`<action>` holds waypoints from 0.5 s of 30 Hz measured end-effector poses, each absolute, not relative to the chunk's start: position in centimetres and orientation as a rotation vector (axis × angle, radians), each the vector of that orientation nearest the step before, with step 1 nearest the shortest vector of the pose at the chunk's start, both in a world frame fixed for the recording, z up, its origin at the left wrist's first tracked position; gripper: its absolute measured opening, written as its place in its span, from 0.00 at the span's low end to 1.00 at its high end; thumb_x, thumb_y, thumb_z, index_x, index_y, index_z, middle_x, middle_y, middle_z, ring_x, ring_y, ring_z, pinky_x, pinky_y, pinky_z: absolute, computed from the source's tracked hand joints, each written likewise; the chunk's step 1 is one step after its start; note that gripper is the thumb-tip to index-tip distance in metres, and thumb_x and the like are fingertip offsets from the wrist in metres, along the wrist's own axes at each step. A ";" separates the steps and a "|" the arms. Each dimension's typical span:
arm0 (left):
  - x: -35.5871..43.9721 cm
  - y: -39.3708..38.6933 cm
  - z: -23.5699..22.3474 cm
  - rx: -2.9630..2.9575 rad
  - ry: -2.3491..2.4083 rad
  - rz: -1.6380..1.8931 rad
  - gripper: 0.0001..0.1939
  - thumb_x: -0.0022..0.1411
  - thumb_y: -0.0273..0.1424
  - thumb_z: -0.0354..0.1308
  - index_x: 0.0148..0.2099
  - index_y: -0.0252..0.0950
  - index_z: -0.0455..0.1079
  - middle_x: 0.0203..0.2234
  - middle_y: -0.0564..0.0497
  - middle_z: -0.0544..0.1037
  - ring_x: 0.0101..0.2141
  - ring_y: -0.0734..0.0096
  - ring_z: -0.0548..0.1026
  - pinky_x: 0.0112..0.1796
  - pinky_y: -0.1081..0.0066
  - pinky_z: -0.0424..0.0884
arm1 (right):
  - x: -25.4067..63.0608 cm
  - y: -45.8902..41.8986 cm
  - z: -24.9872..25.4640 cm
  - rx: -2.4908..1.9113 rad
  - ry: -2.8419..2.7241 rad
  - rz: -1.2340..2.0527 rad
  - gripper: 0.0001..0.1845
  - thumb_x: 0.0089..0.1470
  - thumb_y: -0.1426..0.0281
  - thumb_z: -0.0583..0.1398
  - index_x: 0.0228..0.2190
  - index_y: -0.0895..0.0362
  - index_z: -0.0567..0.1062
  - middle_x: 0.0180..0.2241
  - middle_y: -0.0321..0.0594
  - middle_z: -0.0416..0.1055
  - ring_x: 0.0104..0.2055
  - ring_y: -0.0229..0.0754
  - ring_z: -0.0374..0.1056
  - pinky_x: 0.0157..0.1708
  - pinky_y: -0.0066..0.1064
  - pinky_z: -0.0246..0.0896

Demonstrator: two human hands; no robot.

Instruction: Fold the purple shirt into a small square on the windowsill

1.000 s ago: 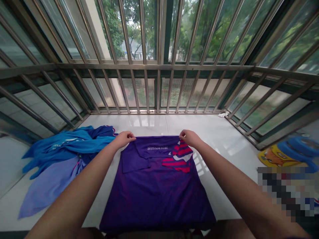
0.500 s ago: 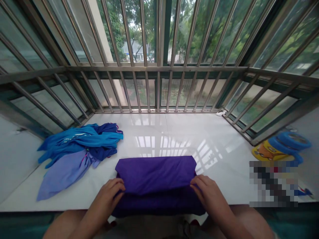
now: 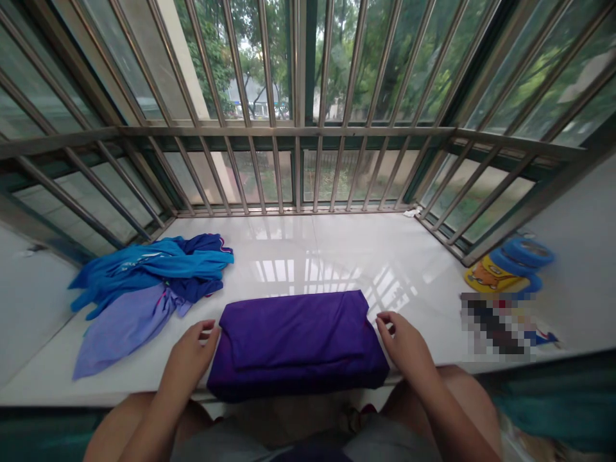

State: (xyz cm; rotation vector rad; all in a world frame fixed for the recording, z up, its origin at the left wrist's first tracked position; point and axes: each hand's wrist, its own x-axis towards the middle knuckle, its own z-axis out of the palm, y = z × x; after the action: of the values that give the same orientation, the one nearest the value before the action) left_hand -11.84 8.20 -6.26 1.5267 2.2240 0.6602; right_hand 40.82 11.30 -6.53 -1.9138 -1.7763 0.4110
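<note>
A purple cloth garment [image 3: 298, 333] lies folded into a wide flat bundle at the front edge of the white ledge, its near side hanging slightly over. At its left end is my left hand [image 3: 196, 343], fingers loosely bent and apart, the tips right by the cloth's edge. My right hand [image 3: 403, 337] hovers just off the right end, thumb and fingers slightly parted with nothing visible between them. Over to the left sits a heap of blue clothes [image 3: 158, 263], with a lilac cloth piece [image 3: 120, 327] spread in front of it.
A yellow and blue cup [image 3: 505, 266] stands on the ledge [image 3: 269, 250] at the right, beside a pixelated patch and a small blue and red item [image 3: 541, 337]. Metal window bars [image 3: 289, 170] enclose the ledge on three sides. My knees are under its front edge.
The upper fold of the purple garment has come down toward me and now lies flat over the near part. Both hands have let go of its edge and moved outward. The view has shifted slightly.
</note>
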 end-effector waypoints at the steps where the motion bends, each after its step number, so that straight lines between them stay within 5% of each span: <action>1: -12.1 9.4 -6.2 1.528 2.258 0.619 0.26 0.65 0.52 0.51 0.49 0.37 0.77 0.44 0.41 0.86 0.41 0.51 0.85 0.47 0.58 0.79 | 40.6 12.4 -6.1 -1.963 -1.748 0.425 0.17 0.68 0.58 0.56 0.45 0.53 0.80 0.43 0.45 0.83 0.38 0.47 0.79 0.43 0.38 0.71; 9: -12.1 16.6 -6.1 1.428 2.210 0.433 0.18 0.57 0.47 0.61 0.23 0.41 0.72 0.25 0.42 0.83 0.39 0.44 0.83 0.40 0.60 0.74 | 38.1 19.5 -5.9 -2.118 -1.559 0.689 0.10 0.60 0.62 0.66 0.31 0.55 0.80 0.35 0.46 0.82 0.45 0.52 0.79 0.46 0.37 0.70; 15: -11.9 15.7 -7.1 1.121 1.961 0.681 0.15 0.62 0.45 0.65 0.32 0.39 0.73 0.26 0.50 0.83 0.29 0.64 0.83 0.35 0.68 0.79 | 38.1 19.4 -7.2 -1.973 -1.274 1.069 0.08 0.64 0.64 0.65 0.33 0.54 0.77 0.29 0.38 0.79 0.34 0.41 0.79 0.38 0.30 0.76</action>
State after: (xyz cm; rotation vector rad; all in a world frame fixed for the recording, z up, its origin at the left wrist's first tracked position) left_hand -11.87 15.70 -7.14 1.1210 1.9615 0.6809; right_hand 38.14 19.36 -7.21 -1.9726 -1.2742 1.0695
